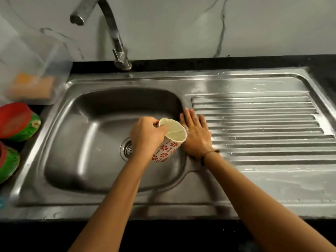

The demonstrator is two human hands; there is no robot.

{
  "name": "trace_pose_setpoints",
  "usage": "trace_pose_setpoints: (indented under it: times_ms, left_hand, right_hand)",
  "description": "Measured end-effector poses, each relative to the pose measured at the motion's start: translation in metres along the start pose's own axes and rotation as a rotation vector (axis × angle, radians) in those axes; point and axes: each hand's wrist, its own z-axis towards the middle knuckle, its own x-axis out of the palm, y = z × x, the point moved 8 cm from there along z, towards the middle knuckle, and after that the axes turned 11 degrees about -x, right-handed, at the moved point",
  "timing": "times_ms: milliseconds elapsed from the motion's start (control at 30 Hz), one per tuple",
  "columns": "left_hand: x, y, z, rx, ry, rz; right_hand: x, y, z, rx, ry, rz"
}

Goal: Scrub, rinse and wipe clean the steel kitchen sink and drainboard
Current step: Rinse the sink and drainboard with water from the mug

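The steel sink basin (87, 142) fills the middle of the head view, its drain (127, 149) partly behind my left wrist. My left hand (145, 135) is shut on a white mug with red flower prints (168, 146), tilted to the right over the basin's right side, with water at its lip. My right hand (197, 135) lies flat and wet, fingers spread, on the strip between the basin and the ribbed drainboard (263, 128). Water drops and soapy streaks lie on the drainboard.
A curved steel tap (116, 37) rises behind the basin. At the left stands a clear plastic box (34, 70) with an orange sponge inside, and two green bowls with red lids (20, 124) sit on the black counter (200, 61).
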Motion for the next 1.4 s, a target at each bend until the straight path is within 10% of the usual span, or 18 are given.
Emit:
trace_pose_setpoints:
  times_ms: [100, 333, 467, 833, 1067, 1400]
  left_hand:
    - [-0.001, -0.008, 0.008, -0.02, -0.041, 0.023]
    - [0.008, -0.026, 0.049, -0.098, -0.021, 0.019]
    - [0.012, -0.026, 0.079, -0.154, -0.009, -0.158]
    - [0.008, -0.003, 0.124, -0.34, 0.132, -0.713]
    - [-0.001, 0.018, 0.143, -0.432, 0.11, -0.867]
    - [-0.041, 0.03, 0.171, -0.38, 0.022, -1.021]
  right_hand:
    - [-0.001, 0.007, -0.035, -0.082, -0.179, -0.019]
    - [-0.012, -0.036, 0.076, -0.119, 0.0, -0.086]
    - [-0.016, -0.038, 0.048, -0.286, -0.168, -0.158]
    - [-0.029, -0.069, 0.139, -0.821, 0.052, -0.208]
    - [-0.031, 0.06, 0.229, -1.058, -0.153, -0.424]
    - [-0.03, 0.052, 0.213, -1.143, -0.337, -0.549]
